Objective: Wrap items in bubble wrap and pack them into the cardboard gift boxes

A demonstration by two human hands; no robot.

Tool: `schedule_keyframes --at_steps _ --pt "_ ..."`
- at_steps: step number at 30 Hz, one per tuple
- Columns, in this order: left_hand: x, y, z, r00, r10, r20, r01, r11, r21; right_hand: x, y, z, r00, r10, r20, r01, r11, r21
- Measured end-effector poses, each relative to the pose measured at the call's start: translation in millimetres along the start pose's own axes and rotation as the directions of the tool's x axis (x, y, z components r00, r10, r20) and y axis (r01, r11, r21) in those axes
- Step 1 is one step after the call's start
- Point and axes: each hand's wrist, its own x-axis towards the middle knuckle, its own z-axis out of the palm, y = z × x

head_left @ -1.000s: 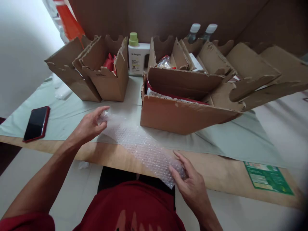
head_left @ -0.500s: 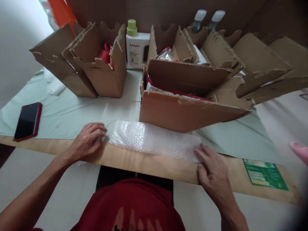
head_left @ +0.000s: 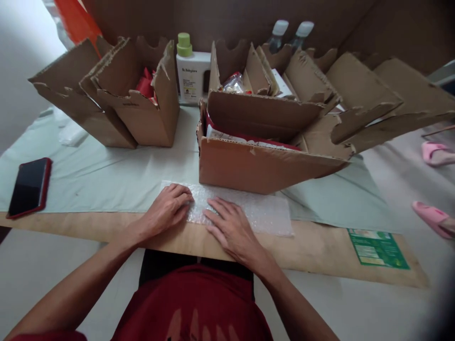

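Note:
A sheet of clear bubble wrap [head_left: 263, 213] lies flat near the front edge of the wooden table [head_left: 320, 255], just in front of a wide cardboard box [head_left: 259, 166]. My left hand [head_left: 167, 210] rests on the sheet's left end with fingers curled down onto it. My right hand [head_left: 231, 229] lies flat on the sheet's middle, fingers stretched out. Neither hand grips anything.
A pale green cloth [head_left: 99, 175] covers the table. A phone in a red case [head_left: 28, 187] lies at the left. Torn cardboard boxes [head_left: 121, 99] stand behind, with a white bottle with a green cap [head_left: 192, 71] between them. A green label [head_left: 378, 248] and pink slippers [head_left: 432, 218] are at the right.
The bubble wrap went from held slanted over the table edge to lying flat. Both hands then slid inward along it; the right hand moved from the sheet's right end to its middle.

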Motion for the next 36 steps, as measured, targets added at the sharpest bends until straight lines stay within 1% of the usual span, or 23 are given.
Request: schedule_keyframes --at_steps 1,2,3,4,6,7,8,10,12,13,15,18,20,22,24,25,26,27,28,30,31,34,36 --pt "-2.8 -2.5 1.2 1.0 -0.007 0.001 0.007 1.0 -0.013 -14.2 14.2 -2.1 0.999 0.031 -0.016 -0.031 0.999 -0.034" --pt "-5.1 -4.0 1.3 1.0 -0.008 0.005 0.008 1.0 -0.019 -32.2 30.9 -7.5 0.994 0.098 -0.054 -0.101 0.992 -0.072" --pt "-6.6 -4.6 0.7 1.0 -0.007 0.01 0.007 1.0 -0.019 -52.1 48.5 -15.7 0.975 0.194 -0.113 -0.205 0.973 -0.105" --pt "-7.3 -4.6 -0.3 1.0 -0.004 0.02 0.005 1.0 -0.018 -71.6 65.4 -26.1 0.946 0.278 -0.17 -0.301 0.944 -0.134" --pt "-7.3 -3.4 -2.4 0.999 -0.005 0.039 0.006 0.999 -0.035 -102.4 91.2 -48.4 0.862 0.435 -0.261 -0.49 0.846 -0.209" --pt "-7.6 -2.7 -3.4 0.999 -0.015 0.032 0.016 0.999 -0.042 -111.2 98.4 -57.8 0.834 0.468 -0.293 -0.537 0.811 -0.232" --pt "-8.6 -2.3 -4.3 0.999 -0.037 0.005 0.037 0.999 -0.033 -114.8 102.1 -64.5 0.818 0.482 -0.313 -0.56 0.792 -0.244" --pt "-14.3 -2.9 -6.6 0.987 -0.119 -0.106 0.124 0.991 0.042 -108.3 102.8 -68.4 0.828 0.464 -0.315 -0.543 0.804 -0.242" --pt "-23.9 -5.7 -9.5 0.947 -0.233 -0.223 0.272 0.948 0.165 -90.2 103.1 -62.4 0.851 0.447 -0.275 -0.509 0.831 -0.225" --pt "-29.2 -7.5 -10.9 0.923 -0.291 -0.253 0.348 0.912 0.217 -80.4 104.7 -57.6 0.857 0.449 -0.251 -0.502 0.836 -0.219" --pt "-38.1 -10.1 -12.5 0.879 -0.402 -0.258 0.465 0.845 0.265 -64.7 109.7 -48.6 0.862 0.463 -0.205 -0.499 0.844 -0.195" --pt "-42.6 -8.7 -10.6 0.839 -0.504 -0.204 0.538 0.822 0.186 -58.1 111.3 -44.8 0.867 0.455 -0.203 -0.483 0.868 -0.114" --pt "-40.4 -5.8 -10.8 0.824 -0.533 -0.192 0.554 0.829 0.075 -63.9 101.2 -50.2 0.851 0.472 -0.229 -0.492 0.87 -0.034" --pt "-37.5 -4.8 -17.8 0.789 -0.587 -0.183 0.588 0.807 -0.052 -74.1 80.3 -57.4 0.819 0.522 -0.239 -0.522 0.85 0.067" --pt "-34.4 -9.1 -33.2 0.729 -0.66 -0.183 0.643 0.751 -0.148 -84.2 51.0 -59.7 0.804 0.567 -0.178 -0.532 0.82 0.209" --pt "-31.6 -13.7 -43.0 0.704 -0.682 -0.201 0.663 0.731 -0.158 -87.8 34.6 -57.5 0.811 0.573 -0.122 -0.523 0.802 0.29" --pt "-26.9 -19.4 -53.1 0.692 -0.681 -0.239 0.67 0.73 -0.137 -89.9 18.0 -52.8 0.825 0.562 -0.056 -0.506 0.779 0.371" --pt "-19.8 -26.0 -62.4 0.702 -0.651 -0.287 0.658 0.748 -0.089 -90.1 1.8 -46.3 0.846 0.533 0.013 -0.482 0.754 0.446" --pt "-9.9 -32.7 -69.9 0.73 -0.597 -0.333 0.625 0.78 -0.026 -88.5 -13.6 -38.4 0.867 0.494 0.068 -0.456 0.729 0.511" --pt "17.3 -44.8 -76.9 0.812 -0.459 -0.361 0.521 0.848 0.094 -80.4 -40.4 -22.0 0.903 0.404 0.143 -0.402 0.682 0.611" --pt "33.1 -49.5 -76.2 0.849 -0.401 -0.344 0.465 0.876 0.126 -74.5 -51.5 -14.8 0.917 0.359 0.172 -0.379 0.659 0.65" --pt "72.5 -56.0 -62.7 0.909 -0.285 -0.303 0.346 0.922 0.172 -55.6 -74.1 -1.4 0.934 0.256 0.248 -0.354 0.591 0.725" --pt "77.3 -52.9 -52.7 0.921 -0.235 -0.311 0.297 0.94 0.168 -46.9 -80.7 0.6 0.93 0.246 0.275 -0.367 0.555 0.746"
